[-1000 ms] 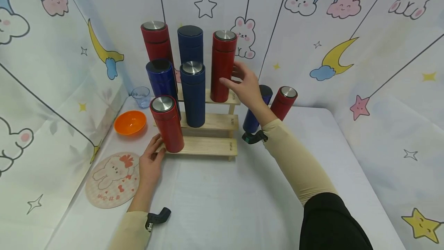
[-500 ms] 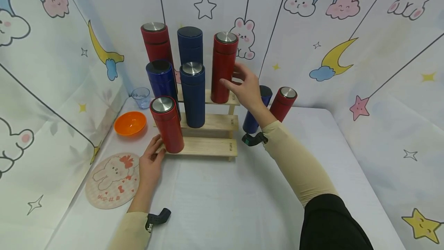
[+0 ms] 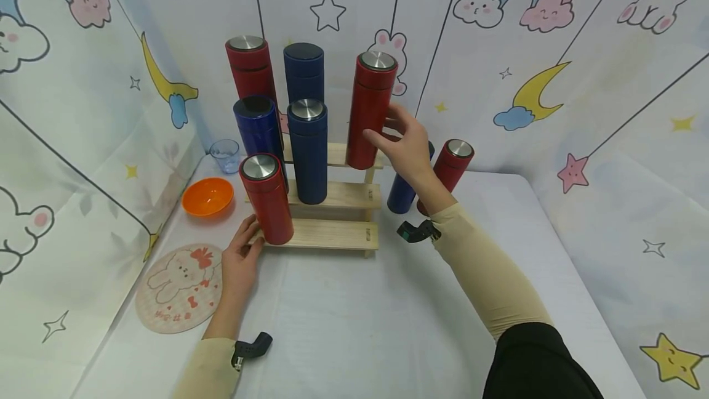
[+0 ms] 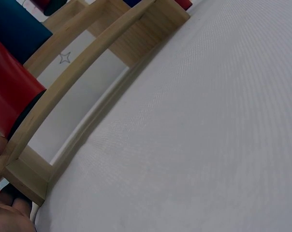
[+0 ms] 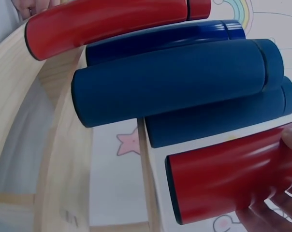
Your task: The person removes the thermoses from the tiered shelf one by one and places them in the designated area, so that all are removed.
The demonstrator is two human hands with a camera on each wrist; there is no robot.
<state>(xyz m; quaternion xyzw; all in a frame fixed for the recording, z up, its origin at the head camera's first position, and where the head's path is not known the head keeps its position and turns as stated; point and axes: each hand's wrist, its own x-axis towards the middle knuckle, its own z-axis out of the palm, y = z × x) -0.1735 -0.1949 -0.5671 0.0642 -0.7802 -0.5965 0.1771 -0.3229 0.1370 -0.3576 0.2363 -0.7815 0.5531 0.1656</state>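
My right hand (image 3: 410, 149) grips a red thermos flask (image 3: 372, 112) with a silver lid, near the right end of the top step of a wooden three-step stand (image 3: 338, 234). In the right wrist view a small gap shows between this flask's base (image 5: 172, 191) and the step. My left hand (image 3: 239, 260) holds the left end of the bottom step, its fingers (image 4: 13, 212) around the end piece. Close by on that step stands another red flask (image 3: 268, 199). Two blue flasks (image 3: 308, 153) occupy the middle step. A red flask (image 3: 247, 66) and a blue one (image 3: 304, 69) stand on top.
Right of the stand, a blue flask (image 3: 401, 193) and a red flask (image 3: 453, 164) stand on the white table, partly behind my right forearm. To the left are a clear glass (image 3: 225, 156), an orange bowl (image 3: 207, 196) and a round rabbit mat (image 3: 180, 288). Printed cloth walls enclose the table.
My right hand has shifted right with the red flask, widening the gap to the blue flasks. My left hand stays at the stand's lower left end.
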